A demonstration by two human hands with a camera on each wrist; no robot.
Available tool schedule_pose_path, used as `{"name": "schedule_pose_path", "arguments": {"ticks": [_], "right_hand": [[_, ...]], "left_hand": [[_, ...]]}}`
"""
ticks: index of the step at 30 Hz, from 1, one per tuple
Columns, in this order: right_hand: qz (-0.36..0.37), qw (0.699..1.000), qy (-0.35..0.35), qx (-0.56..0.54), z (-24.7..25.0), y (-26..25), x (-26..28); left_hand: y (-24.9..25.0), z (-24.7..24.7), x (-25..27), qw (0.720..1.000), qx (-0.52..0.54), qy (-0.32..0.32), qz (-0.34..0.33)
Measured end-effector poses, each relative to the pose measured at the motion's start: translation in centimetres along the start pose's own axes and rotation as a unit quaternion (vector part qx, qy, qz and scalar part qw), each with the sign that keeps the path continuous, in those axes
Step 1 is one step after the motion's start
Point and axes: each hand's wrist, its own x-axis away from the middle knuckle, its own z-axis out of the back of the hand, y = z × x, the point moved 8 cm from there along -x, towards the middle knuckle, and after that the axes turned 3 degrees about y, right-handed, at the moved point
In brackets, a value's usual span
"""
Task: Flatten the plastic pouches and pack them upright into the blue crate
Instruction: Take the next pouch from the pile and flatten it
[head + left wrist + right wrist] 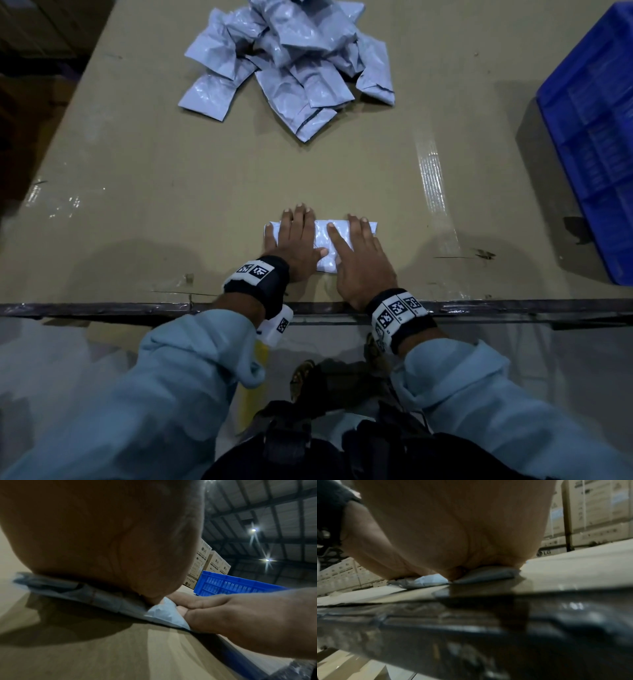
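A pale grey plastic pouch (pixel 322 240) lies flat near the table's front edge. My left hand (pixel 295 236) presses on its left half with straight fingers, and my right hand (pixel 356 246) presses its right half the same way. In the left wrist view the left palm (pixel 102 540) bears down on the pouch (pixel 159 612) beside the right hand (pixel 240 618). The right wrist view shows the right palm (pixel 453 527) on the pouch (pixel 488 573). A heap of several crumpled pouches (pixel 294 58) sits at the far middle. The blue crate (pixel 596 113) stands at the right edge.
The table (pixel 154 192) is covered in brown cardboard with strips of clear tape (pixel 432 185). Its dark front edge (pixel 102 308) runs just under my wrists. Stacked cardboard boxes (pixel 212 563) stand behind the blue crate (pixel 231 584).
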Motion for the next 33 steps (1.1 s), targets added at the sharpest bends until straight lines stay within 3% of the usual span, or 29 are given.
{"name": "schedule_pose_path", "arguments": {"ticks": [5,15,23,27,33], "right_hand": [[0.007,1.000,-0.005,-0.007,-0.5,0.6,0.0],[-0.011,0.998,-0.056,-0.027,-1.3,1.5,-0.5],[-0.030,0.995,-0.051,-0.082,-0.2,1.2,-0.9],[-0.106,0.991,-0.084,-0.005,-0.6,1.2,-1.5],[-0.094,0.987,-0.074,0.103,-0.7,0.8,-1.7]], "left_hand": [[-0.2,-0.3,0.1,0.999,0.042,-0.014,-0.006],[-0.5,-0.5,0.2,0.996,0.089,0.020,-0.018],[-0.9,1.1,1.2,0.979,0.185,0.085,0.004],[-0.7,0.9,1.2,0.985,0.152,0.084,0.003],[-0.3,0.4,1.0,0.995,0.043,0.091,0.019]]}}
